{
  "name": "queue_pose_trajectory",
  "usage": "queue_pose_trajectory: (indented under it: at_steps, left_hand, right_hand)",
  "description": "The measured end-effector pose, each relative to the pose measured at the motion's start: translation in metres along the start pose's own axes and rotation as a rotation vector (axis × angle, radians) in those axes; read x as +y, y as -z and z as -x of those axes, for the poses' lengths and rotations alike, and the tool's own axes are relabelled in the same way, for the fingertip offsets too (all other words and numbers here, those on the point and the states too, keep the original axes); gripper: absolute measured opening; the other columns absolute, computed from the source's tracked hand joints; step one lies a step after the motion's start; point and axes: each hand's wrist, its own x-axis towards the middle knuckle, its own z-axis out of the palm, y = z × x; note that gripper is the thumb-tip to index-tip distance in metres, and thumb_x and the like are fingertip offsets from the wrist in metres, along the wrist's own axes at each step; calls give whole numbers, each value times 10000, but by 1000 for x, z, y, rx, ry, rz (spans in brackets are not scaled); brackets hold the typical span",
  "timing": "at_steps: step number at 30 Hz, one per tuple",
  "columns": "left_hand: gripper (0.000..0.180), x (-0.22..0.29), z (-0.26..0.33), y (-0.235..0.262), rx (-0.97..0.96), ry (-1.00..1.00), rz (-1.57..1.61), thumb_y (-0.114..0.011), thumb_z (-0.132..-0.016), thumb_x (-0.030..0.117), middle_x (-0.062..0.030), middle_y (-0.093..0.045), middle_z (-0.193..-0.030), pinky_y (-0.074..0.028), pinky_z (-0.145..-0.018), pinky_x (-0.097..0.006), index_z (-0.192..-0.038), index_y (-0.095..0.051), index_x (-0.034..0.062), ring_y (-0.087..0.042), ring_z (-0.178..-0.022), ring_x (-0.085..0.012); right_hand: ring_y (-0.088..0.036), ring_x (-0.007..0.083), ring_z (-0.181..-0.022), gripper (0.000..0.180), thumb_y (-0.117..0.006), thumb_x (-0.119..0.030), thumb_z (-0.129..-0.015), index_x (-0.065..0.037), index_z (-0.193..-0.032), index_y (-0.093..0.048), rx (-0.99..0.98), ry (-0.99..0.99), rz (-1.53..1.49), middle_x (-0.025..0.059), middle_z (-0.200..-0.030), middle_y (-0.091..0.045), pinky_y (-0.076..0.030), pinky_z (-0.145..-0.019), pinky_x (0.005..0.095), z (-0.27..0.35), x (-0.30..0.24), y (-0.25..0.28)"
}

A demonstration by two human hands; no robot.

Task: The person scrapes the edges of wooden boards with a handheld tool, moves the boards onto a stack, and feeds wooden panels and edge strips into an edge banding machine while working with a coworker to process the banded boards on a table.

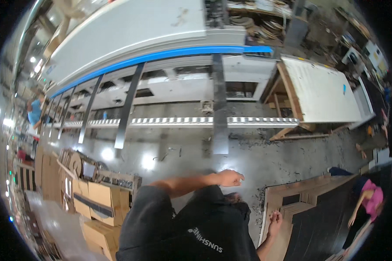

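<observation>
In front of my body my left hand hangs over the grey floor, pointing right, its fingers loosely bent with nothing visible in them. My right hand is lower and further right, fingers up and slightly apart, also with no thing visible in it. It appears over the near-left part of a low stack of dark and brown flat panels; whether it touches them I cannot tell. Ahead of me a long dark strip lies across a roller rail, its near end jutting toward me. Neither hand touches it.
More dark strips span the rail to the left. Beyond runs a long white machine with a blue edge. A white-topped table stands right, cardboard boxes left. A person in pink is beside the panels.
</observation>
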Motion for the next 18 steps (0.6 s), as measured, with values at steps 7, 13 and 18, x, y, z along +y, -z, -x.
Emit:
queue_pose_trajectory:
  at_steps: [7,13,18]
  left_hand:
    - [293,60,-100,-3,406,-168,-113,-641,-958,310,-86,-747,-1082,-543,-898,-457,-1184,-700,133,-707,-976,-319]
    - [258,66,-184,56,715,44,-300,-657,-929,266,-147,-726,-1146,-515,-968,-470,-1106,-716,89,-661,-1099,-367]
    - [330,52,-214,101,814,250,-395,-684,-913,306,-169,-709,-1075,-515,-934,-489,-1120,-680,49,-656,-1042,-393]
  right_hand:
    - [-580,118,-930,285,-634,-325,-1038,-61,-1143,-659,-10,58,-54,21,-1019,-661,-466,-840,276,-85,20,23]
    - [-589,151,-950,405,-655,-395,-1015,-17,-1162,-662,-59,109,22,37,-1007,-658,-469,-901,307,-152,-35,66]
    - [-586,144,-937,412,-648,-396,-1020,-9,-1161,-654,-45,167,33,30,-1006,-652,-473,-890,308,-225,-58,122]
